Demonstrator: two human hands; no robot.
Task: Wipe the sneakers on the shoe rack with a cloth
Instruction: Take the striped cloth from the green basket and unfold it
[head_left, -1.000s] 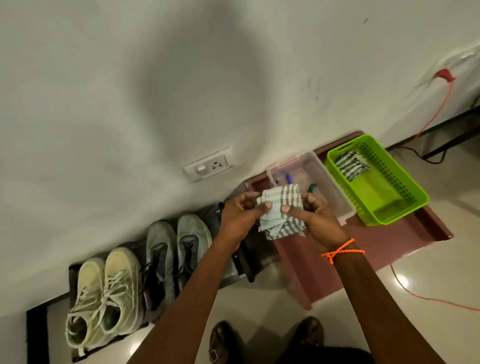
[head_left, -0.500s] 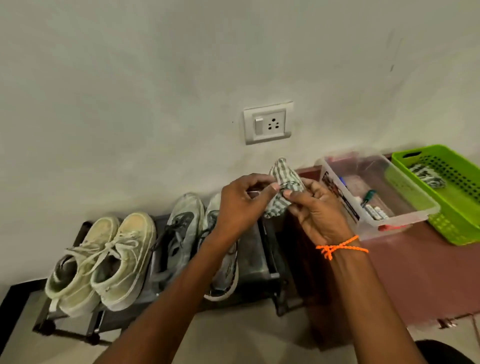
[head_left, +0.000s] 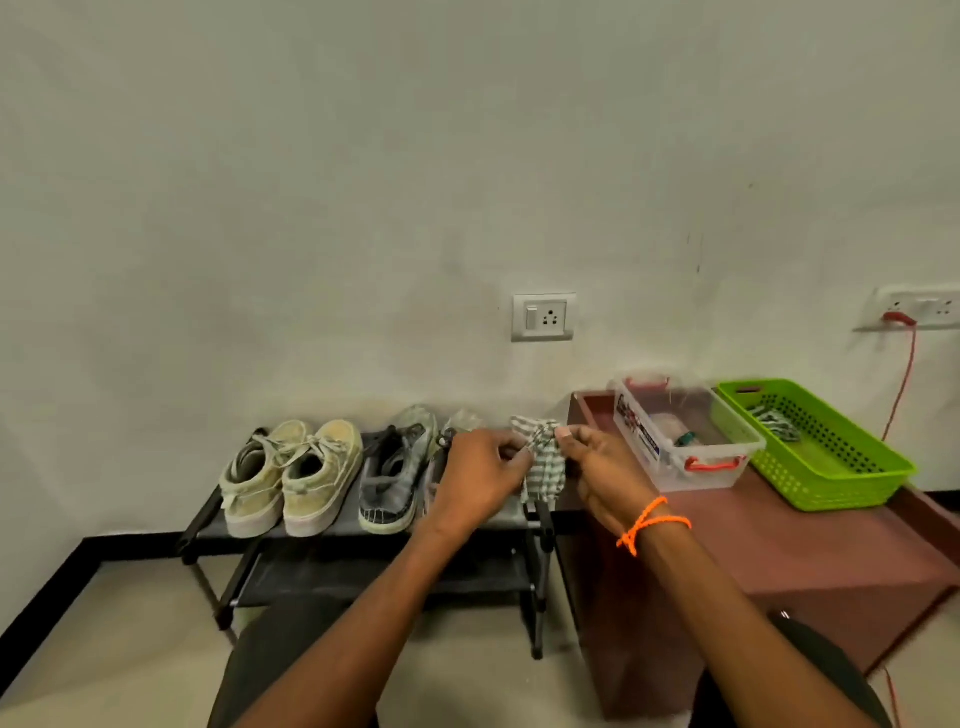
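A pale plaster wall (head_left: 363, 182) fills the upper frame, a white switch-and-socket plate (head_left: 543, 316) set right of centre. Lower right, a low reddish-brown bench (head_left: 779, 545) carries a clear plastic storage box with red latches (head_left: 675, 441) and, beside it, a lime-green perforated plastic basket (head_left: 831, 467) holding another striped rag. Lower left of centre, the black metal-frame shoe rack (head_left: 322, 535) bears a pair of cream canvas lace-up sneakers (head_left: 291, 475) and, just right of them, grey knit sneakers (head_left: 395, 473), the second of that pair partly hidden behind the left hand (head_left: 480, 480). At centre, both hands hold the small green-and-white striped cloth (head_left: 543, 460) up in front of the rack's right end: the left hand's grip pinches one edge between curled fingers and thumb, and the right hand (head_left: 602, 475), an orange thread bracelet (head_left: 649, 525) at its wrist, pinches the other. The cloth touches no shoe. By the look of it, wiping is not yet begun; both pairs remain to be cleaned.
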